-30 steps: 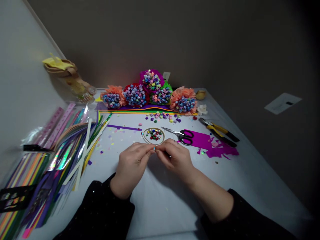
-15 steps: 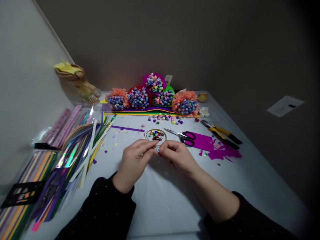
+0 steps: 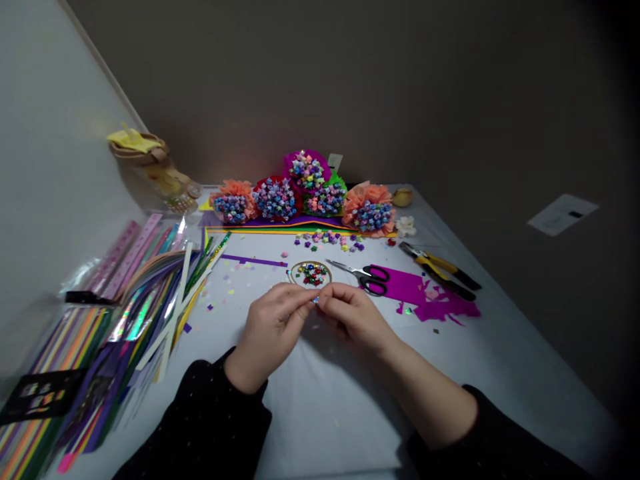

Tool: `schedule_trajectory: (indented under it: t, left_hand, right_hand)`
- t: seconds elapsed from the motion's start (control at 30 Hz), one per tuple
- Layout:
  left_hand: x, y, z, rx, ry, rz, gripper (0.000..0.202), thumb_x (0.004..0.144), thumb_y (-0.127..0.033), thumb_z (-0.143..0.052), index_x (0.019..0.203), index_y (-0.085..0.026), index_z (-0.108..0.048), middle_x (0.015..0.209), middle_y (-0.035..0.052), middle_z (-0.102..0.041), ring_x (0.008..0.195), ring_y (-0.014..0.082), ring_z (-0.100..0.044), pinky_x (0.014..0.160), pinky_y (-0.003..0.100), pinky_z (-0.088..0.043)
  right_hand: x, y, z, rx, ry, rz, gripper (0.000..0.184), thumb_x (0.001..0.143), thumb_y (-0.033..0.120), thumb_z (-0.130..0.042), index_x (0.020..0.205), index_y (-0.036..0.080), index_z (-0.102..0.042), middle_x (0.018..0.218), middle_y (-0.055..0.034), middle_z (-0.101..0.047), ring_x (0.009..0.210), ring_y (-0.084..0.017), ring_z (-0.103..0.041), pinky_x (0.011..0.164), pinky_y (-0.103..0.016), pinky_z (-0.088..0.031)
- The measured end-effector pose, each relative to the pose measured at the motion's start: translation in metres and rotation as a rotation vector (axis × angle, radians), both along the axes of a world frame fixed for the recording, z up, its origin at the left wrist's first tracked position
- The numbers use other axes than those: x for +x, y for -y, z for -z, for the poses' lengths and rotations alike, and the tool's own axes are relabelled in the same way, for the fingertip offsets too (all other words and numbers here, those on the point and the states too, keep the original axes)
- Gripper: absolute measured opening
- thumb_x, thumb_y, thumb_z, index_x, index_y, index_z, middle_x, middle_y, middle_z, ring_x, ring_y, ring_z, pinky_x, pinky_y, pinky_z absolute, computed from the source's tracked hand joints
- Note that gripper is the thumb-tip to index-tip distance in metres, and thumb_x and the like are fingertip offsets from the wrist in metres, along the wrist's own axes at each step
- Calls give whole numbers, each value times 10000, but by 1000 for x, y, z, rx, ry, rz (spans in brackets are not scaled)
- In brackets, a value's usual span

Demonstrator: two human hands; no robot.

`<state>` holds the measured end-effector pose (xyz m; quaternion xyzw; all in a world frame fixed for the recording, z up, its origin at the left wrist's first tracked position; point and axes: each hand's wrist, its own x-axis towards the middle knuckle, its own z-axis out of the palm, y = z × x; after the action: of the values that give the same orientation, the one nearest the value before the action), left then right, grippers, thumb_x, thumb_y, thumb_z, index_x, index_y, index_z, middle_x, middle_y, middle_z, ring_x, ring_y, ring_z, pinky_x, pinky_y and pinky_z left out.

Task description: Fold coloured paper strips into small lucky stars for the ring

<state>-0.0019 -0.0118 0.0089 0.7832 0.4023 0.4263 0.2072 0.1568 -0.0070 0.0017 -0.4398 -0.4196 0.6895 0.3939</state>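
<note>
Pinching away right at the centre of the action, both hands are together over the bench, and between their fingertips sits a tiny iridescent piece (image 3: 315,300), too small to make out its exact shape! The left hand (image 3: 270,337) and the right hand (image 3: 353,317) are clamped on it from either side, just above the bench (image 3: 330,413), black sleeves (image 3: 200,413) showing at the wrists.

Straight ahead at 12 o'clock, just beyond the fingers, a round gold-rimmed dish (image 3: 310,266) holds a little heap of shiny red, green and blue paper stars (image 3: 313,274). At 1 o'clock, nearly touching that dish, lie black-and-magenta scissors (image 3: 373,280), their handles resting on a sheet of magenta paper (image 3: 400,285) with ragged scraps (image 3: 445,310) trailing off at 2 o'clock. Further out at 2 o'clock, yellow-handled pliers (image 3: 440,270).

Up at 12 o'clock, loose stars (image 3: 327,241) are scattered in front of a row of star bouquets in crepe-paper ruffles (image 3: 305,193). Over at 9 o'clock, a big fan of long coloured paper strips (image 3: 145,320) spreads across the bench, with pink rulers (image 3: 133,250) alongside.
</note>
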Motion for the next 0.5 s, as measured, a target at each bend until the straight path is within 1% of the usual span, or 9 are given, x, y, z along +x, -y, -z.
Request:
schedule_trajectory:
  t: [0.17, 0.3, 0.4, 0.5]
  left_hand:
    - [1, 1, -1, 8, -17, -10, 223, 828, -123, -530, 1003, -161, -662, 886, 68, -665, 844, 149, -615, 735, 297, -528]
    - [1, 1, 0, 8, -27, -15, 229, 840, -125, -509, 1009, -172, -657, 887, 63, -664, 846, 147, -614, 738, 297, -526]
    - [0, 2, 3, 38, -38, -41, 237, 840, -127, -515, 1037, -167, -641, 919, 70, -668, 861, 149, -616, 761, 304, -524]
    - [-1, 3, 4, 58, -48, -55, 217, 842, -133, -516, 1016, -163, -643, 910, 68, -677, 845, 148, -624, 759, 302, -527]
  right_hand:
    - [-1, 1, 1, 16, -15, 4, 177, 718, 304, -590, 628, 168, -522, 422, 90, -404, 339, -34, -298, 340, -171, -209]
    - [-1, 1, 0, 38, -27, -9, 194, 725, 317, -603, 631, 168, -523, 444, 88, -407, 357, -35, -307, 361, -175, -232]
    - [-1, 2, 0, 51, -39, -14, 202, 733, 326, -606, 636, 169, -523, 460, 89, -401, 367, -36, -301, 375, -178, -245]
    - [-1, 2, -1, 63, -43, -36, 196, 751, 327, -592, 655, 172, -519, 481, 85, -406, 382, -42, -309, 386, -182, -257]
